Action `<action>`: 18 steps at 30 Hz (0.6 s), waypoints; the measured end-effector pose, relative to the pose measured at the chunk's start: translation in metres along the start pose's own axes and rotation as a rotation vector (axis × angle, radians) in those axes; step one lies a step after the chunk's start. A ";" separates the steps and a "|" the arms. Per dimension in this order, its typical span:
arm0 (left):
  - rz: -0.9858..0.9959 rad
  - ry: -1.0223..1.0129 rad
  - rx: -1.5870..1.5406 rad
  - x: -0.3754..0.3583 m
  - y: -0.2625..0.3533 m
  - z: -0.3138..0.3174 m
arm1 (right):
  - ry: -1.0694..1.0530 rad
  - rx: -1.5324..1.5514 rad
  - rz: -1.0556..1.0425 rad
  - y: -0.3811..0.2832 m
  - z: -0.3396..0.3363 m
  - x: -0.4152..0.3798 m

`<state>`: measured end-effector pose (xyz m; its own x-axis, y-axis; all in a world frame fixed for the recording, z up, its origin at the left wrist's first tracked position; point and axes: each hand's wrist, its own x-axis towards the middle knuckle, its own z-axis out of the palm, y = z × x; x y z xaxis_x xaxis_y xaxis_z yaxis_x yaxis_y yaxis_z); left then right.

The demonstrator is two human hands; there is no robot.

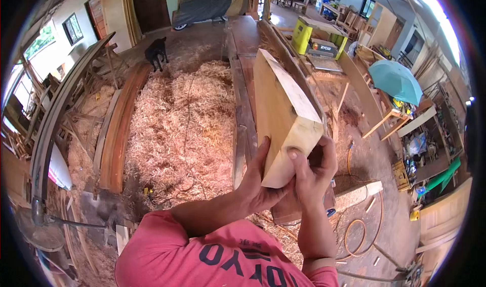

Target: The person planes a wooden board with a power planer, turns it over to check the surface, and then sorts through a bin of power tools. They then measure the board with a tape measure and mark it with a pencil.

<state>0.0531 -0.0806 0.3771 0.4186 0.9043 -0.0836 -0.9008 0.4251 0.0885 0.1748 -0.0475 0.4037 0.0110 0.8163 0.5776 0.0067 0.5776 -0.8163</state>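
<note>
A thick, pale wooden block (276,102) is held up over the workbench, its near end face turned toward the camera and its length pointing away. My left hand (255,183) grips its lower left side near that end, with the thumb up along the face. On the right, my right hand (314,173) holds the near end, the thumb pressed on the end face and the fingers around the right edge. Beneath the block runs the long dark workbench (245,49).
Wood shavings (182,125) cover the floor at the left, beside long boards (121,130). A black dog (156,52) stands beyond. At the right are a green Ryobi planer (320,40), a teal umbrella (396,80), an orange hose (356,236) and a pale beam (357,196).
</note>
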 end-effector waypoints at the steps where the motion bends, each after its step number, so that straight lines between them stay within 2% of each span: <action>1: 0.004 0.005 -0.005 0.000 0.000 0.001 | -0.005 -0.002 -0.008 0.000 0.000 0.001; 4: -0.002 -0.059 -0.035 0.001 0.000 -0.003 | 0.004 0.050 0.006 0.000 0.002 0.001; 7: 0.032 0.022 -0.028 0.002 -0.003 0.004 | 0.002 0.064 0.017 0.000 0.001 0.002; 18: 0.077 -0.052 0.006 0.006 -0.008 0.017 | 0.004 0.073 -0.062 -0.004 0.002 0.014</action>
<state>0.0645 -0.0774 0.3930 0.3538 0.9350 -0.0251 -0.9299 0.3545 0.0982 0.1733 -0.0383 0.4147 0.0172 0.7788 0.6270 -0.0657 0.6266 -0.7765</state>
